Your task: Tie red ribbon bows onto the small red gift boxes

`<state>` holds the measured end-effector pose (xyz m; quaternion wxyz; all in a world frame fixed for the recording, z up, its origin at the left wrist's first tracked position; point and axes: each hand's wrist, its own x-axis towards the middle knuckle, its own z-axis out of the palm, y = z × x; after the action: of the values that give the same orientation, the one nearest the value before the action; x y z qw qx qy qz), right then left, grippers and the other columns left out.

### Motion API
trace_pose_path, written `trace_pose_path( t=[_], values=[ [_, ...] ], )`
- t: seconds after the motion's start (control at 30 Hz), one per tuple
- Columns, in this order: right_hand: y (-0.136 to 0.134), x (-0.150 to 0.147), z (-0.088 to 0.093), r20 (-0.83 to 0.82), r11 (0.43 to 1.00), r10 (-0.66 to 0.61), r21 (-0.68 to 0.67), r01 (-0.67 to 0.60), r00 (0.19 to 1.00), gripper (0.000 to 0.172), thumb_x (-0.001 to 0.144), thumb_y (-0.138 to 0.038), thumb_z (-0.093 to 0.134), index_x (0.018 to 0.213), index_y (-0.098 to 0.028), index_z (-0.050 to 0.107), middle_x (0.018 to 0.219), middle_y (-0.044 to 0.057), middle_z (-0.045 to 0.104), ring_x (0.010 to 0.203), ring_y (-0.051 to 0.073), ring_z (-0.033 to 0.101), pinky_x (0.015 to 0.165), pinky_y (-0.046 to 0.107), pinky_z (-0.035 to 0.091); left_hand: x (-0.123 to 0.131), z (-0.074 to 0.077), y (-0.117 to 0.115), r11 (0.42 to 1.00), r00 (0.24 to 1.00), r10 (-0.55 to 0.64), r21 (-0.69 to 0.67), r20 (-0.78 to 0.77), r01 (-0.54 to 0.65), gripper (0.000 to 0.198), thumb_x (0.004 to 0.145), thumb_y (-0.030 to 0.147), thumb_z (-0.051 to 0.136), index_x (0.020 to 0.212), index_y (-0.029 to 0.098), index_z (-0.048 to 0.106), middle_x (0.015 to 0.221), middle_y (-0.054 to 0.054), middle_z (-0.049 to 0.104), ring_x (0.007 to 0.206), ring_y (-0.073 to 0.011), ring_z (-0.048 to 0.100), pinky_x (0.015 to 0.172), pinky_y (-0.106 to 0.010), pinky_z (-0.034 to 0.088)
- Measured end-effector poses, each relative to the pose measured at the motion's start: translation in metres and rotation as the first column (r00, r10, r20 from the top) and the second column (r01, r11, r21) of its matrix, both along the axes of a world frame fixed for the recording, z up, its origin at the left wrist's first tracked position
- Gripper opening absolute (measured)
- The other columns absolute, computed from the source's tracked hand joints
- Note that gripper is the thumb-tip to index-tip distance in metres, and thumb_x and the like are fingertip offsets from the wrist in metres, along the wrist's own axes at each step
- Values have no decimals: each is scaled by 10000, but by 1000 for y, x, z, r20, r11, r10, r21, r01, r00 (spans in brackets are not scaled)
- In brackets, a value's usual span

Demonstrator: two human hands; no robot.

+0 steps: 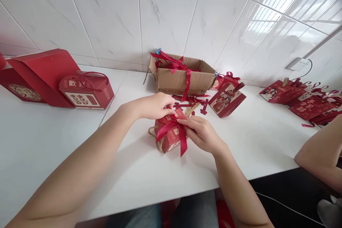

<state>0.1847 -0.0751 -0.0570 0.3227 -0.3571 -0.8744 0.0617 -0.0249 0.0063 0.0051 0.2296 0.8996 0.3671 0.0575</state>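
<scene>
A small red gift box [171,141] with gold-beige print and a twisted rope handle [152,132] stands on the white table in front of me. Dark red ribbon [183,141] is tied over its top, with a loop and a tail hanging down the near face. My left hand [161,107] reaches over the far left side of the box top, its fingers pinched on the ribbon by the knot. From the right, my right hand [200,131] pinches the ribbon at the knot with thumb and forefinger.
Behind the box is an open cardboard carton [184,80] of red ribbons. Loose tags [204,107] lie before it. A red bag [227,99] stands right of it; more bags [311,107] are farther right, near another person's arm [320,153]. Red boxes [87,91] stand left.
</scene>
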Motion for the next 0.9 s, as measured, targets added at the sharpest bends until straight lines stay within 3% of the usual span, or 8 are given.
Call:
trace_pose_path(
  t=[0.2,0.33,0.4,0.5,0.67,0.9],
  values=[
    [1,2,0,54,999,33,1,-33,998,342,889,-78,420,1162,-134,619,805,77,661,660,168,525,585,307,418,-2,-1,2,1000,1000,-28,12,2,28,149,827,289,489,707,200,490,804,-26,583,623,-142,486,549,-267,361],
    [1,2,0,-24,1000,28,-3,-28,999,350,907,-89,415,1203,-151,592,775,53,638,645,148,507,575,287,415,-5,0,3,998,998,34,-47,-44,-36,223,860,404,473,757,208,503,785,-25,589,627,-153,501,549,-273,363],
    [-1,1,1,-91,999,-5,-52,0,996,355,898,-99,444,1223,-180,565,799,37,639,646,132,513,587,275,430,-6,2,1,994,996,68,-80,-49,-72,228,863,448,479,891,229,535,875,-25,619,675,-164,541,577,-277,393],
    [-2,1,2,-173,994,-55,-99,38,983,372,842,-77,485,1183,-216,543,758,-9,603,614,109,497,582,255,431,-4,5,-6,998,997,47,-45,62,-45,257,868,430,489,1054,261,545,1123,-31,604,844,-178,589,678,-287,446],
    [-3,2,0,-256,992,-107,-87,87,961,297,802,-76,486,1049,-236,525,636,-56,467,561,100,432,535,242,400,6,7,-23,994,985,-108,41,136,103,197,849,384,516,851,224,631,1253,-31,537,966,-188,586,752,-300,468],
    [-2,0,-3,-305,994,-112,-51,102,946,241,796,-78,487,979,-231,512,645,-47,490,559,100,431,518,242,396,18,2,-32,975,996,-91,207,17,86,58,720,176,537,748,188,586,1069,-45,600,989,-229,558,680,-312,436]
  ],
)
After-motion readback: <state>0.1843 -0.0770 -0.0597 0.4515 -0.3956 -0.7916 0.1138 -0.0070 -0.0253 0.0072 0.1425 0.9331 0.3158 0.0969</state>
